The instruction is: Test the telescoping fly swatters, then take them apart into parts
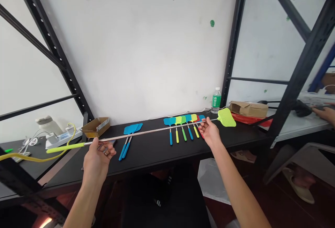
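Your left grip [98,161] is closed around the steel shaft of a long fly swatter [146,133], just ahead of its yellow-green handle, and your right grip [210,133] is pinching the same shaft just behind the yellow-green mesh head. You are holding the swatter in the air, stretched across your view above the black worktop [157,158], with the head end sitting a little higher in the frame than the handle end.

Under the shaft, between your hands, two blue swatters [129,141] lie close together on the worktop. Just left of your right grip, a row of swatters [183,128] lies side by side, heads toward the wall and handles toward you, in blue, yellow-green, green, yellow and red.

At the worktop's left end sits an open cardboard box [95,127], with the shaft passing just in front of it. Behind the row, a plastic water bottle [216,100] stands upright by the white wall [136,46]. To its right, a tan cardboard carton [248,109] rests on something red [242,118].

Off to the left, a white power strip [61,139] and a yellow cable [34,157] lie on a lower dark table. At far right, another person's hand [326,114] is over a white table [295,130].
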Demonstrator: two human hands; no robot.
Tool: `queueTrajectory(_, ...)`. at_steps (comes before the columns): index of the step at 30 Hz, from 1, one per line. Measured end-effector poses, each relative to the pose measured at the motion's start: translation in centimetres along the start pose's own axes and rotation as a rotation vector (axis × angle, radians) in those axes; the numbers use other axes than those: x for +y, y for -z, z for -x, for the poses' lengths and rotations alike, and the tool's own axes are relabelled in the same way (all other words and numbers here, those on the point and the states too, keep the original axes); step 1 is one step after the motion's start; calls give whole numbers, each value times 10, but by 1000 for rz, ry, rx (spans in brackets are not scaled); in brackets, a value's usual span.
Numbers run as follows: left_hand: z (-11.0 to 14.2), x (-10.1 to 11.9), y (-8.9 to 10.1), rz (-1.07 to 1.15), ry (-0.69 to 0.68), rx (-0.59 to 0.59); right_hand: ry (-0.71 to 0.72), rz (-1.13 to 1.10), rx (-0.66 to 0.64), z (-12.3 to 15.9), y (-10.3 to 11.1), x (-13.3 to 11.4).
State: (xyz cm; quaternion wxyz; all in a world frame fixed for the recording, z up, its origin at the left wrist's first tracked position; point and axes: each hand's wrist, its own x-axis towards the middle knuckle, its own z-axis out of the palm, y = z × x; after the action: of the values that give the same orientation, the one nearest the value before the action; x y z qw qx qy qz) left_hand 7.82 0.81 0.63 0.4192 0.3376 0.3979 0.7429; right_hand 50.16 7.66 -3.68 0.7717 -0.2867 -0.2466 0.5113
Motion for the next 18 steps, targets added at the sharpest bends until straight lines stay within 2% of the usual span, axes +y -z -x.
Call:
queueTrajectory(3,0,-3,15,-11,12,41,-31,6,-22,-3,3,-5)
queueTrajectory(7,-2,-1,27,35,73,49,-54,24,15,-8,10,-9)
queueTrajectory(18,-7,10,40,105,83,90,-119,-111,132,-13,27,-21)
